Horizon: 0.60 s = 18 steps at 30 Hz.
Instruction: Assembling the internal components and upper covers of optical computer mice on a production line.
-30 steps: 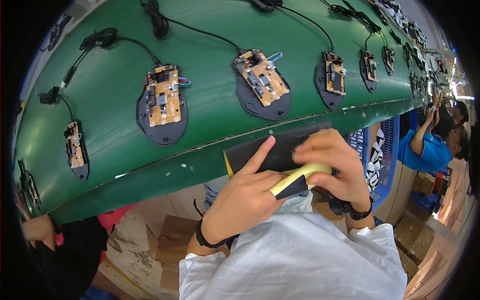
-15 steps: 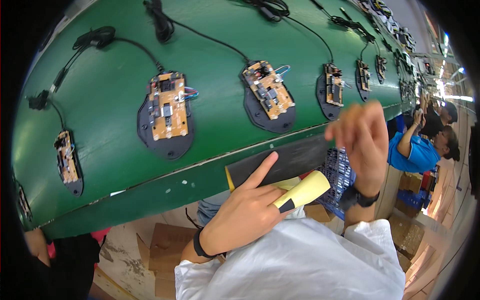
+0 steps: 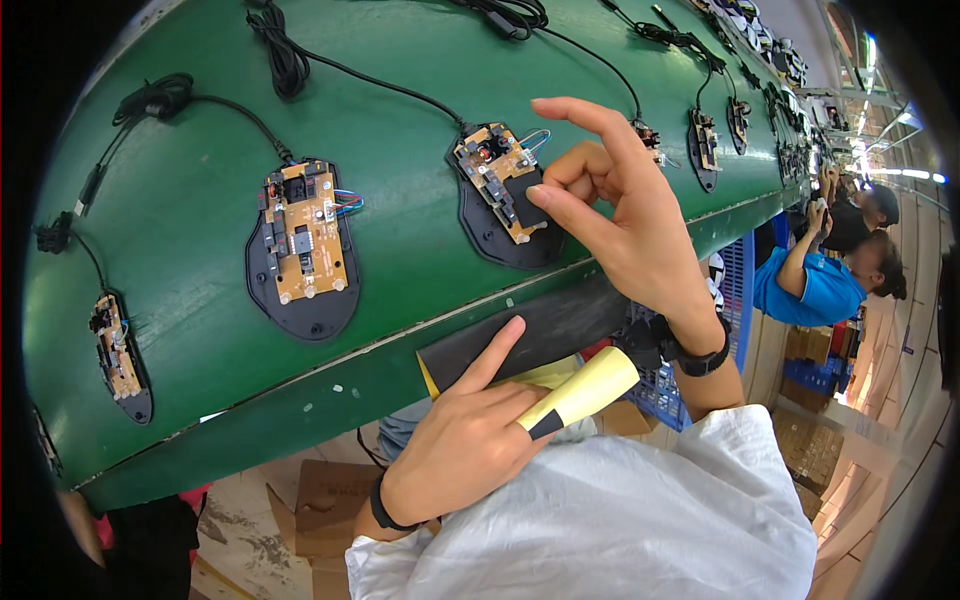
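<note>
My left hand [image 3: 455, 450] holds a black sheet [image 3: 530, 335] with a yellow backing [image 3: 590, 390], its index finger stretched over it and a strip curling out by the other fingers. Over the middle mouse base, my right hand [image 3: 625, 205] has a small black square pad [image 3: 524, 200] at its thumb tip, the index finger raised apart and the others curled. The pad covers part of the orange circuit board [image 3: 485, 165]; whether it rests there I cannot tell. To the left lies another black mouse base with a circuit board [image 3: 305, 240], cable attached.
More mouse bases lie along the green bench [image 3: 400, 220], such as a narrow-looking one [image 3: 120, 365] at far left. Coiled black cables [image 3: 280, 55] lie behind them. Below the bench's edge stands a blue crate [image 3: 738, 300]. A person in a blue shirt [image 3: 805, 290] works at far right.
My right hand has moved left from near the bench edge to above the middle mouse base, where a black pad now shows. The mouse bases have shifted left in view.
</note>
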### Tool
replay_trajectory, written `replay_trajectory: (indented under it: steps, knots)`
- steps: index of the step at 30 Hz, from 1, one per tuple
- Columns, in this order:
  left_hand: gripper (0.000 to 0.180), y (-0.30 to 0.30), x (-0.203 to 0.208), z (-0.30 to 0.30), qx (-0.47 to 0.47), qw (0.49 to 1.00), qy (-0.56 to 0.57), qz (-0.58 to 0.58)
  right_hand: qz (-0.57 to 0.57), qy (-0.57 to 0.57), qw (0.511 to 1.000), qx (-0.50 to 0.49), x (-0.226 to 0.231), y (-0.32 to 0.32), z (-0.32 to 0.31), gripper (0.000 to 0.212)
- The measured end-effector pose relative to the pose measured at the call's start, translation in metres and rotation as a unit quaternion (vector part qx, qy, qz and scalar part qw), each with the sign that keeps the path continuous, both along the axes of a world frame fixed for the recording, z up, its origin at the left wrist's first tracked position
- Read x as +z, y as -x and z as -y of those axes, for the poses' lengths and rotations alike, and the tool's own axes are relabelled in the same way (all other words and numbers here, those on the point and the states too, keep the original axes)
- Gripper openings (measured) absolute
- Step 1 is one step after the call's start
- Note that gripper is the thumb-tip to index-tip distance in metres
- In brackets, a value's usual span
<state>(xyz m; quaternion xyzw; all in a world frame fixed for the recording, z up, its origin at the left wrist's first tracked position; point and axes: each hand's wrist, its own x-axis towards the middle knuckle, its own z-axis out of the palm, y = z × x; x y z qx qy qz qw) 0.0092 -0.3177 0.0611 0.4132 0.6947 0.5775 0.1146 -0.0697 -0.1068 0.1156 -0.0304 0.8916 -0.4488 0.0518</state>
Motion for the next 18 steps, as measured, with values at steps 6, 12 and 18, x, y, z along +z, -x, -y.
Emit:
replay_trajectory:
  steps: [6, 12, 18]
  knots:
    - [0.024, 0.0, 0.001, 0.0, 0.008, 1.0, -0.007, 0.008, -0.044, -0.067, 0.996, 0.037, -0.002, 0.005, 0.001, 0.055]
    - [0.025, 0.0, 0.0, 0.005, 0.007, 1.0, 0.002, 0.004, -0.109, -0.299, 0.947, 0.05, 0.007, 0.0, 0.009, 0.052]
    - [0.024, -0.002, 0.004, 0.005, 0.026, 0.999, -0.004, 0.023, -0.29, -0.271, 0.902, 0.171, -0.01, -0.015, -0.012, 0.04]
